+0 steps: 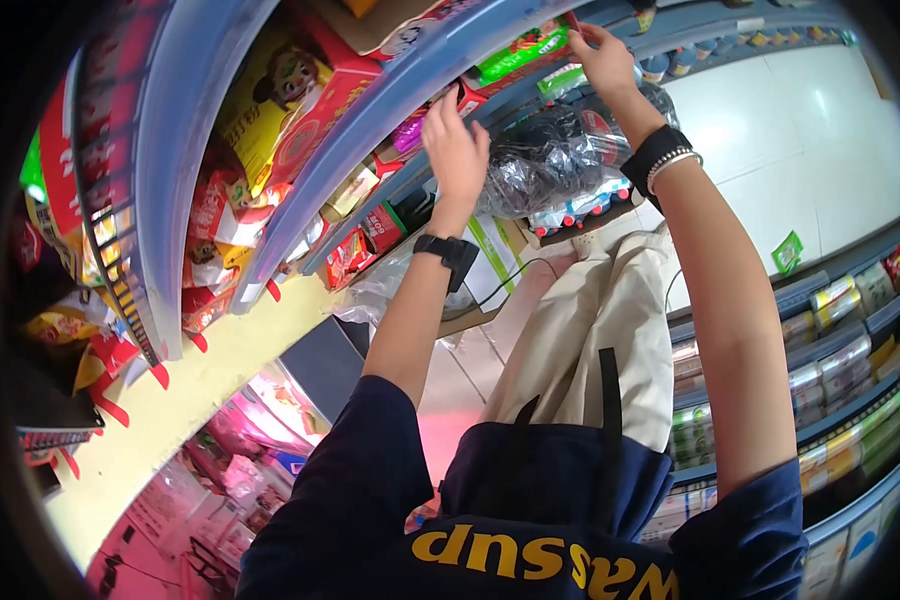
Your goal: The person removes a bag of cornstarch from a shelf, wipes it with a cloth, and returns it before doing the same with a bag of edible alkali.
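Observation:
A red display box (535,64) with bright green packets (518,52) in it sits on the blue shelf at the top. My left hand (456,150) reaches up to the left end of this box, its fingers stretched out and the thumb apart. Beside those fingers lie purple packets (408,132). At the box's right end is my right hand (604,62), with bent fingers closed on the edge. Its fingertips are partly hidden there. I wear a black watch on the left wrist and a black band with a bead bracelet on the right.
Wrapped dark bottles (545,160) stand on the floor below the shelf, beside a crate of red-capped bottles (575,208). A cardboard box (495,250) is near my feet. Blue shelving with snack packs (225,215) runs left; shelves of cans (835,300) stand right. A green packet (788,252) lies there.

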The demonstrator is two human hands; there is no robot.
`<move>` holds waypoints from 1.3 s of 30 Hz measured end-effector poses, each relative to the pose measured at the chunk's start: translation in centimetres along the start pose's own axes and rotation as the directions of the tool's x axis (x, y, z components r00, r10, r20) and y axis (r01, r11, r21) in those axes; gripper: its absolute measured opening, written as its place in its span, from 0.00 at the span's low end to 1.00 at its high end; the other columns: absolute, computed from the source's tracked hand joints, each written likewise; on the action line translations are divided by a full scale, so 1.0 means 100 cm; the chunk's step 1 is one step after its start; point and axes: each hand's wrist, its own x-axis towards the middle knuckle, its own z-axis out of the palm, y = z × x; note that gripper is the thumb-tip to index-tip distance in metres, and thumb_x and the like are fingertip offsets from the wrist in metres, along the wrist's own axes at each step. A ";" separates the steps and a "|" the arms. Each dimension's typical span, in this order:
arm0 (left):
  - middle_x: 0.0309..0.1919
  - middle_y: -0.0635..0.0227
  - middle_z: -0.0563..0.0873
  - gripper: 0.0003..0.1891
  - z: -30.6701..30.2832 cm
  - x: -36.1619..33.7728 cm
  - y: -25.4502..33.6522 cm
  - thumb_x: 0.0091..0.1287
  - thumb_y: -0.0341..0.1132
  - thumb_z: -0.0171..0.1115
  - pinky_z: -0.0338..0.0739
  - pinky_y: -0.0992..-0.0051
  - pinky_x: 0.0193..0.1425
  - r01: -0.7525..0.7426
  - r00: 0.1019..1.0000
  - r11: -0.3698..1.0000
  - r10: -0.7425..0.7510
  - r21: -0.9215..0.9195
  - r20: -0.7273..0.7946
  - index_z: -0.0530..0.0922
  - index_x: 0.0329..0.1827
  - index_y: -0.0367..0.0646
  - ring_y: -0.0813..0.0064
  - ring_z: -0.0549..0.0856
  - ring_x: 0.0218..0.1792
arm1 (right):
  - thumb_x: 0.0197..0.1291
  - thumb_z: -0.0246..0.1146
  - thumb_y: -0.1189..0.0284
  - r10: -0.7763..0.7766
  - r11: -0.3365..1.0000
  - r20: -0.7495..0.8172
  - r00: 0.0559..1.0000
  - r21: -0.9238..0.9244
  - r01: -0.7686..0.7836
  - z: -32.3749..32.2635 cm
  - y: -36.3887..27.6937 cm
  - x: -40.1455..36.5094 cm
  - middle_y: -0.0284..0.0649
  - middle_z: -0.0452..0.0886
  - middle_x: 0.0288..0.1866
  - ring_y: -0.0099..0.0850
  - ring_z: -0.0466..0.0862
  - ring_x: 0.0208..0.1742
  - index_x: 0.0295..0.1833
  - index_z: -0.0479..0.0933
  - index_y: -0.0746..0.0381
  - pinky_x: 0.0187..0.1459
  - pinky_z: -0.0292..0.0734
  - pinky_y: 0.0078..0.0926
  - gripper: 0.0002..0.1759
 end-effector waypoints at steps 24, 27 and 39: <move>0.35 0.66 0.76 0.17 -0.062 -0.050 -0.100 0.45 0.20 0.53 0.71 0.69 0.44 0.134 0.980 0.975 -0.104 0.177 -0.170 0.77 0.37 0.48 0.63 0.74 0.39 | 0.46 0.57 0.67 -0.652 0.239 0.587 0.481 -0.442 0.864 0.080 -0.083 -0.078 0.37 0.78 0.28 0.37 0.75 0.41 0.33 0.77 0.59 0.44 0.69 0.34 0.09; 0.36 0.65 0.76 0.17 -0.062 -0.048 -0.095 0.44 0.20 0.54 0.71 0.69 0.44 0.203 0.971 0.962 -0.174 0.181 -0.167 0.77 0.38 0.47 0.62 0.74 0.40 | 0.46 0.58 0.66 -0.551 0.345 0.634 0.542 -0.418 0.840 0.090 -0.100 -0.074 0.42 0.79 0.34 0.42 0.77 0.40 0.37 0.76 0.59 0.40 0.72 0.38 0.12; 0.32 0.60 0.75 0.13 -0.089 -0.153 0.042 0.48 0.19 0.52 0.69 0.68 0.39 0.449 0.826 0.729 -0.560 -0.517 -0.072 0.74 0.37 0.41 0.59 0.75 0.35 | 0.52 0.53 0.55 -0.403 0.636 0.316 0.859 -0.578 0.511 0.158 -0.096 -0.061 0.43 0.76 0.47 0.41 0.72 0.53 0.47 0.74 0.56 0.53 0.64 0.38 0.21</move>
